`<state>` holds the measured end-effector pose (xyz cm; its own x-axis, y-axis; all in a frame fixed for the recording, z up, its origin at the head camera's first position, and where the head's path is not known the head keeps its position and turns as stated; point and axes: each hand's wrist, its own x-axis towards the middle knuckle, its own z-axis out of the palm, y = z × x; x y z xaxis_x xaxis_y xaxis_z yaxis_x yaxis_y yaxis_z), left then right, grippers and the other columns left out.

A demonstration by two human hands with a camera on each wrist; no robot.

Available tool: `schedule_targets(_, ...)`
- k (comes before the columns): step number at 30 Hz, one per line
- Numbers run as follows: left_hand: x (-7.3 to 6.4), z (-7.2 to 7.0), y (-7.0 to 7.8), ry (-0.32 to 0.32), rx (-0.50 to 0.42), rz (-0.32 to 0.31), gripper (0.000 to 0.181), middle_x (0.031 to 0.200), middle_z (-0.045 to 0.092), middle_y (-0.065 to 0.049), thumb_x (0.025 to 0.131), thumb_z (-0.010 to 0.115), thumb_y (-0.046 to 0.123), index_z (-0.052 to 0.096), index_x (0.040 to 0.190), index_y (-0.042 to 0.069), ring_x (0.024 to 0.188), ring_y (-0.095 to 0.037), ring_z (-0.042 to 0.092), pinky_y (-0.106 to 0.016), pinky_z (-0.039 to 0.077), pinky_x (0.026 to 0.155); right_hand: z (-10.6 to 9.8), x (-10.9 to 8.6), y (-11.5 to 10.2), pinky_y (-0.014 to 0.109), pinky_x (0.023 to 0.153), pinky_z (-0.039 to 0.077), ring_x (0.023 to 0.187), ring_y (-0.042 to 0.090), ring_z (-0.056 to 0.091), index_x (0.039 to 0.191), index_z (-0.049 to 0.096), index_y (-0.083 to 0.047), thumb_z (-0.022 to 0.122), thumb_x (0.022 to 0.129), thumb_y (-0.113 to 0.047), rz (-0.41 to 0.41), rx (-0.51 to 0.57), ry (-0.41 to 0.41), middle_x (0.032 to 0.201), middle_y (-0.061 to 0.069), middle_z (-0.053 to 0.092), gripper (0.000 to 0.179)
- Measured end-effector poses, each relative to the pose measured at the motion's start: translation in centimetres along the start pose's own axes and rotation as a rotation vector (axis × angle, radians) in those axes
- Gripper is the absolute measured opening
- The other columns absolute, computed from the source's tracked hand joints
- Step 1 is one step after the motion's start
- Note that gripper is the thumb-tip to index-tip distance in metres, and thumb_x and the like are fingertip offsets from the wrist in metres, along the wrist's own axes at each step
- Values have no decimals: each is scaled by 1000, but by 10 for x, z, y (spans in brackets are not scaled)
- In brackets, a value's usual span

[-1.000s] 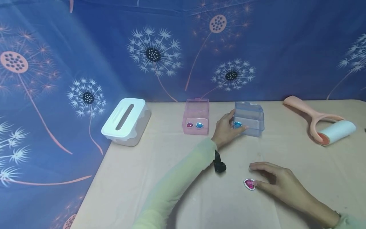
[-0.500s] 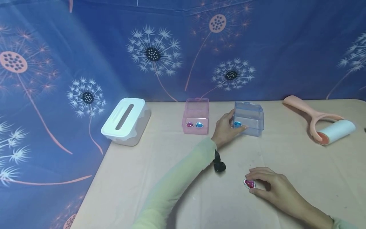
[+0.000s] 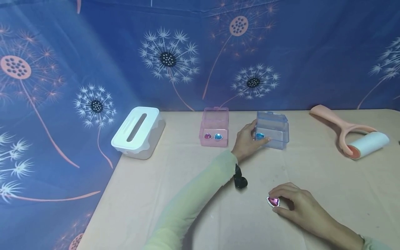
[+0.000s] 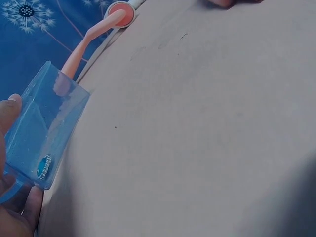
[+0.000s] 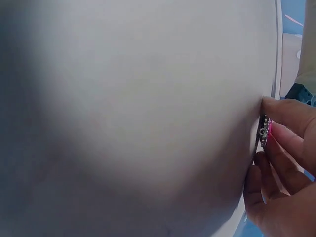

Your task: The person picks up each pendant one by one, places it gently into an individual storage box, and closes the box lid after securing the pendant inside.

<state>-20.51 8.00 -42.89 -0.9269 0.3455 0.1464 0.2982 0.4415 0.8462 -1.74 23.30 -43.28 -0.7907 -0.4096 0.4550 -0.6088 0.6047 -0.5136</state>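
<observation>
In the head view my left hand point(image 3: 246, 140) grips the left side of a clear blue plastic box point(image 3: 276, 133), its lid raised. A blue heart-shaped gem point(image 3: 259, 135) with a rhinestone rim lies inside, also seen through the wall in the left wrist view. My right hand point(image 3: 307, 208) pinches a pink heart-shaped gem point(image 3: 273, 201) between thumb and fingers, low at the table. The right wrist view shows this gem point(image 5: 265, 131) edge-on between the fingers. Left of the blue box stands a pink plastic box point(image 3: 214, 119), lid up, holding one pink gem point(image 3: 207, 136) and one blue gem point(image 3: 218, 136).
A white lidded box with a slot point(image 3: 137, 130) stands at the back left. At the back right lies a pink-handled lint roller point(image 3: 368, 145). A blue dandelion-print cloth point(image 3: 193, 34) hangs behind the beige table point(image 3: 150, 194).
My right hand's fingers have closed in from beyond the pink gem and now pinch it with the thumb. The left hand keeps its hold on the blue box.
</observation>
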Motion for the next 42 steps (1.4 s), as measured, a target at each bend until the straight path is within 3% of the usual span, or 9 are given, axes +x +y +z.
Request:
schedule_targets(11, 1, 1, -2, 2, -12, 19, 82, 129, 59, -10, 83, 77, 34, 36, 149, 10, 114, -18, 60, -17, 48, 95, -23, 17, -5, -1, 79, 42, 87, -10, 60, 92, 72, -26, 89, 55, -3, 75, -45, 33, 94, -12, 69, 47)
schedule_targets(15, 1, 0, -2, 6, -19, 43, 81, 129, 59, -12, 83, 77, 32, 36, 149, 8, 114, -20, 60, -16, 48, 95, -43, 34, -4, 1, 77, 44, 83, -12, 60, 93, 73, -24, 88, 56, 1, 96, -55, 65, 96, -9, 70, 48)
schedule_targets(22, 1, 0, -2, 8, -13, 39, 82, 127, 60, -12, 83, 77, 32, 36, 149, 8, 110, -19, 62, -15, 49, 92, -78, 69, 8, 2, 80, 45, 83, -12, 62, 99, 73, -14, 81, 63, 14, 139, 38, 124, 101, -9, 70, 46)
schedule_targets(29, 2, 1, -3, 5, -1, 32, 82, 127, 60, -10, 83, 77, 34, 36, 149, 10, 110, -16, 61, -17, 50, 92, -92, 100, 24, 1, 76, 47, 80, -16, 60, 99, 73, -11, 80, 68, 11, 167, 11, 146, 98, -20, 68, 39)
schedule_targets(34, 2, 1, -2, -6, 12, 34, 83, 130, 58, -10, 84, 75, 37, 34, 150, 9, 112, -16, 61, -18, 49, 94, -90, 119, 40, -1, 74, 43, 80, -19, 56, 99, 74, -12, 80, 74, 2, 175, -79, 117, 96, -2, 73, 30)
schedule_targets(36, 1, 1, -1, -15, 20, 28, 83, 131, 57, -11, 84, 74, 38, 33, 150, 9, 111, -16, 60, -18, 49, 93, -86, 125, 47, -2, 73, 41, 80, -13, 59, 99, 73, -10, 79, 76, -1, 195, -98, 100, 96, 8, 74, 26)
schedule_targets(39, 0, 0, -1, -17, 44, 21, 84, 129, 58, -10, 85, 73, 40, 32, 151, 9, 103, -15, 59, -17, 49, 89, -80, 133, 59, 0, 72, 43, 83, 8, 68, 101, 73, -7, 76, 80, -4, 263, -96, 63, 98, 12, 73, 21)
schedule_targets(42, -1, -1, -1, -15, 45, 20, 83, 129, 58, -10, 85, 73, 39, 32, 151, 9, 103, -15, 59, -18, 49, 89, -73, 139, 69, 21, 79, 55, 90, 33, 68, 103, 72, -4, 74, 83, -6, 311, -95, 20, 100, 16, 72, 20)
